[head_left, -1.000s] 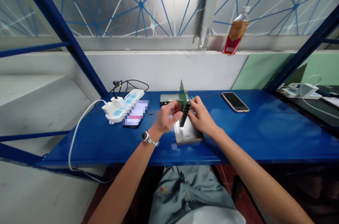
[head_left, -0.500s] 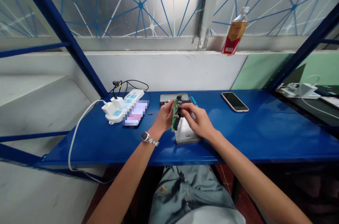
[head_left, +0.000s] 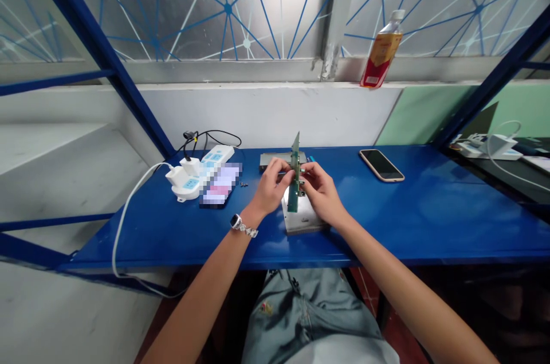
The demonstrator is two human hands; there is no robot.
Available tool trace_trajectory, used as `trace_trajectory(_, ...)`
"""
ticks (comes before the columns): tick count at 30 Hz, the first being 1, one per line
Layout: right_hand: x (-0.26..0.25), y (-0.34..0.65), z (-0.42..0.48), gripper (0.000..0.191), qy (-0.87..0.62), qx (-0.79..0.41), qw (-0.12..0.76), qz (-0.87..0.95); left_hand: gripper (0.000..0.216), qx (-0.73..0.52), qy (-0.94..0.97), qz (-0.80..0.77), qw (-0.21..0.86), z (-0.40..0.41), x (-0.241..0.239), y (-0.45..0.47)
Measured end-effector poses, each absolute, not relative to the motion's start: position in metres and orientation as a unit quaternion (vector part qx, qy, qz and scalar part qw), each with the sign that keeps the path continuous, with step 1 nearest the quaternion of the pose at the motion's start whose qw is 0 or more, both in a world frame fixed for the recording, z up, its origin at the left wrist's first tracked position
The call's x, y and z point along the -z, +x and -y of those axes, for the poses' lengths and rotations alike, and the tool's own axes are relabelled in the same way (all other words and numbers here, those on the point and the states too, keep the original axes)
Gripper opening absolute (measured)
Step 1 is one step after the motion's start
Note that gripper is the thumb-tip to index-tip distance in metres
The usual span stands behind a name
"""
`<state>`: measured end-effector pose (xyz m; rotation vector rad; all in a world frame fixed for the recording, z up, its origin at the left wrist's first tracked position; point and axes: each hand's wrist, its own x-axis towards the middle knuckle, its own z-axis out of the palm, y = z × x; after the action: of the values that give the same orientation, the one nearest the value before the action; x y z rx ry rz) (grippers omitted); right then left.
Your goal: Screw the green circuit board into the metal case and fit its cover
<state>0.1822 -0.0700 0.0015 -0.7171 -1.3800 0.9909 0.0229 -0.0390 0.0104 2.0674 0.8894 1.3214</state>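
A green circuit board [head_left: 294, 198] is held on edge above the table, seen almost side-on. My left hand [head_left: 274, 183] grips it from the left, thumb and fingers closed near its middle. From the other side my right hand [head_left: 321, 189] pinches the board or the parts mounted on it. Beneath the board lies a silver metal case [head_left: 303, 222], partly covered by my hands. Behind it a second flat metal piece [head_left: 270, 159] rests on the table, and a small blue object [head_left: 311, 159] shows just past my right fingers.
Several tiny dark screws [head_left: 244, 184] lie left of my hands, beside a phone with a lit screen [head_left: 217, 195] and a white power strip [head_left: 184, 183] with cables. Another phone [head_left: 381, 165] lies on the right of the blue table [head_left: 442, 209]. A bottle [head_left: 381, 57] stands on the sill.
The circuit board has turned, so its component side no longer faces me and its edge and plain side show. Both hands have shifted their grip on it; my right hand moved slightly right.
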Motion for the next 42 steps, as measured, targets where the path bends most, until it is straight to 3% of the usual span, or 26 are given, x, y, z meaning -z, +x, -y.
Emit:
trace_trajectory(10, 0.005, 0.187, 0.072, 0.02, -0.297, -0.444, 0.576, 0.619, 0.031, -0.523, 0.725, -0.319, 0.314, 0.037, -0.008, 0.021)
trace_trajectory(18, -0.007, 0.195, 0.079, 0.035, -0.255, -0.55, 0.558, 0.566, 0.03, -0.55, 0.505, -0.264, 0.611, 0.032, -0.007, 0.024)
trace_trajectory(24, -0.004, 0.203, 0.086, 0.035, -0.264, -0.632, 0.534, 0.496, 0.035, -0.502, 0.457, -0.222, 0.7, 0.036, -0.014, 0.02)
trace_trajectory(32, -0.01, 0.203, 0.086, 0.044, -0.288, -0.637, 0.545, 0.464, 0.036, -0.505, 0.466, -0.24, 0.686, 0.033, -0.01, 0.021)
trace_trajectory(42, -0.011, 0.19, 0.079, 0.037, -0.339, -0.479, 0.554, 0.591, 0.053, -0.492, 0.545, -0.24, 0.636, 0.038, -0.011, 0.021)
